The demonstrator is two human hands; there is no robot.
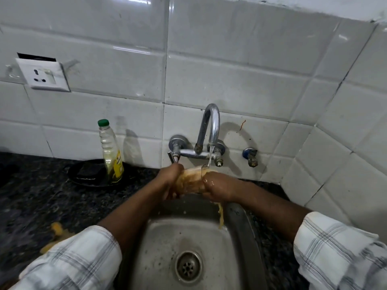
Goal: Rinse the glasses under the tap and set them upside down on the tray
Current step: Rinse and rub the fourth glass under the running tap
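Just above the frame's centre, under the tap [209, 126], the glass [191, 181] lies sideways between the left hand [170, 181] and right hand [219, 189], fingers closed round each end; wet, rigid and breakable, it probably needs a firm wrap round the body.

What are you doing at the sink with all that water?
A person is rinsing a glass under the running tap. The left hand and the right hand hold it between them, tipped sideways over the steel sink. Yellowish water runs off it into the basin. A soap bottle stands on the dark counter to the left. No tray is in view.
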